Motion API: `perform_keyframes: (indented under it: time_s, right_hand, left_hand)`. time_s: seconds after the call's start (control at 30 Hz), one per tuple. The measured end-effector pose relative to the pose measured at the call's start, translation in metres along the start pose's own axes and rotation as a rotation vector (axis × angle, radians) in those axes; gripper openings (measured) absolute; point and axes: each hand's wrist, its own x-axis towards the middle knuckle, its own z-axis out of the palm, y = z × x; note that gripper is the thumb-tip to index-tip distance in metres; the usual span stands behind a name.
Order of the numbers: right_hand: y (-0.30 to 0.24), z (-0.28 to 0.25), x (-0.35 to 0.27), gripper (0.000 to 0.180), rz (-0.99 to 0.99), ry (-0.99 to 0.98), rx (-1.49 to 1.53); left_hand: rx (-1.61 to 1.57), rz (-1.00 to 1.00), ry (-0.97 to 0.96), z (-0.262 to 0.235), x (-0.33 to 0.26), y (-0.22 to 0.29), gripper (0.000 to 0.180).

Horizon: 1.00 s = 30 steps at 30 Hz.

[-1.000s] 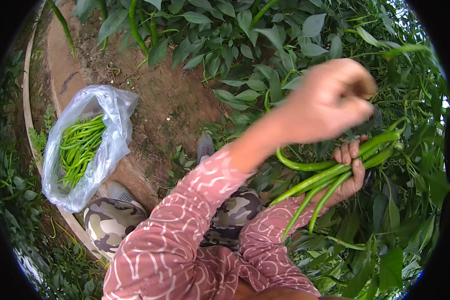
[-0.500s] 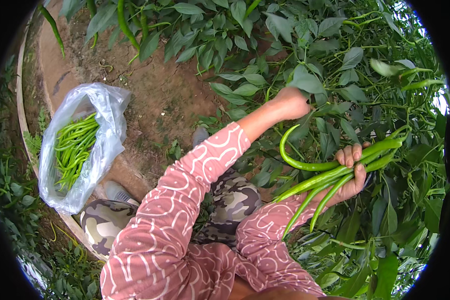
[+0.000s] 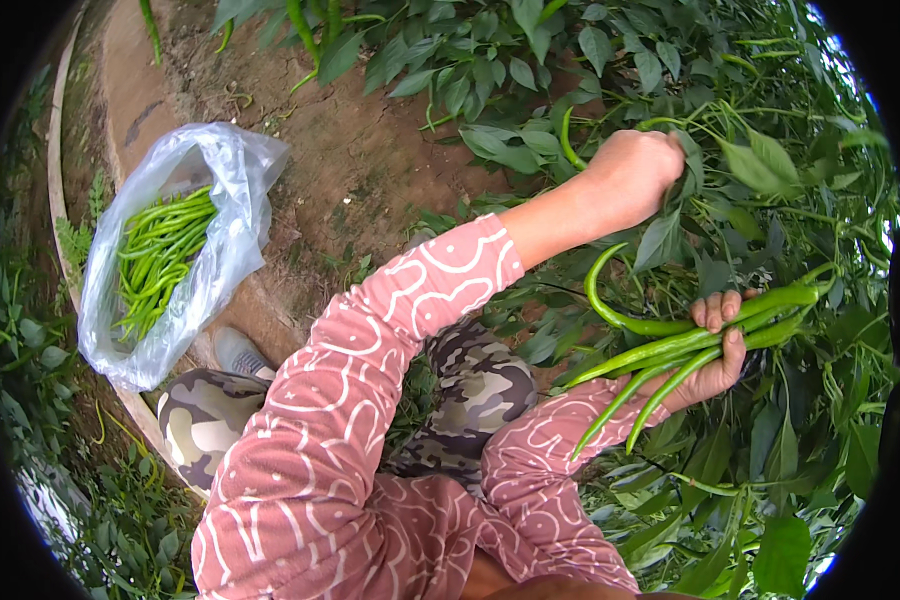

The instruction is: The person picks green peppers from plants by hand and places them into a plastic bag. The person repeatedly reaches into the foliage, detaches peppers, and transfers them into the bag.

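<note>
My right hand (image 3: 715, 362) grips a bunch of long green chilli peppers (image 3: 670, 355) low at the right, their tips pointing down and left. My left hand (image 3: 630, 175) reaches up into the pepper plant (image 3: 760, 170) above it, fingers closed around a curved green pepper (image 3: 567, 140) still hanging among the leaves. Both forearms wear pink patterned sleeves. A clear plastic bag (image 3: 185, 260) with several picked green peppers (image 3: 155, 255) lies on the ground at the left, well away from both hands.
Bare brown soil (image 3: 340, 170) runs between the bag and the plants. Dense leafy pepper plants fill the top and right. My camouflage trousers (image 3: 470, 390) and a grey shoe (image 3: 235, 350) show below. A curved raised edge (image 3: 65, 200) with weeds borders the left.
My left hand swung from beside the held bunch up into the foliage and has closed on a hanging pepper. My right hand kept the bunch nearly still.
</note>
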Motion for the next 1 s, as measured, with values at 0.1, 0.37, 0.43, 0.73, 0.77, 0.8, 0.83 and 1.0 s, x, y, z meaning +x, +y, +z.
perform_keyframes:
  time_s: [0.1, 0.37, 0.43, 0.73, 0.77, 0.8, 0.83, 1.0]
  right_hand:
    - [0.002, 0.001, -0.001, 0.051, -0.007, 0.034, -0.046]
    - [0.003, 0.001, -0.002, 0.047, -0.029, 0.054, -0.057]
    - [0.003, 0.003, -0.002, 0.047, -0.035, 0.060, -0.060]
    - [0.005, 0.012, -0.005, 0.056, -0.082, 0.248, -0.137]
    - [0.004, 0.013, -0.005, 0.056, -0.077, 0.243, -0.133]
    - [0.003, 0.014, -0.005, 0.056, -0.079, 0.238, -0.117]
    - [0.003, 0.015, -0.004, 0.057, -0.077, 0.258, -0.093]
    - [0.002, 0.017, -0.001, 0.058, -0.101, 0.276, -0.123]
  left_hand:
    - [-0.064, -0.132, 0.084, -0.003, 0.000, 0.002, 0.012]
    - [-0.552, -0.697, -0.165, -0.044, 0.020, -0.037, 0.026]
    - [-0.832, -0.820, 0.053, -0.064, 0.015, -0.038, 0.032]
    - [-1.447, -0.596, -0.238, -0.126, 0.059, 0.022, 0.017]
    - [-1.398, -0.555, -0.361, -0.118, 0.068, 0.034, 0.018]
    - [-1.341, -0.513, -0.482, -0.110, 0.078, 0.047, 0.020]
    - [-0.998, -0.308, -0.501, -0.088, 0.087, 0.060, 0.018]
    - [0.251, -0.076, -0.969, 0.001, 0.104, 0.090, 0.019]
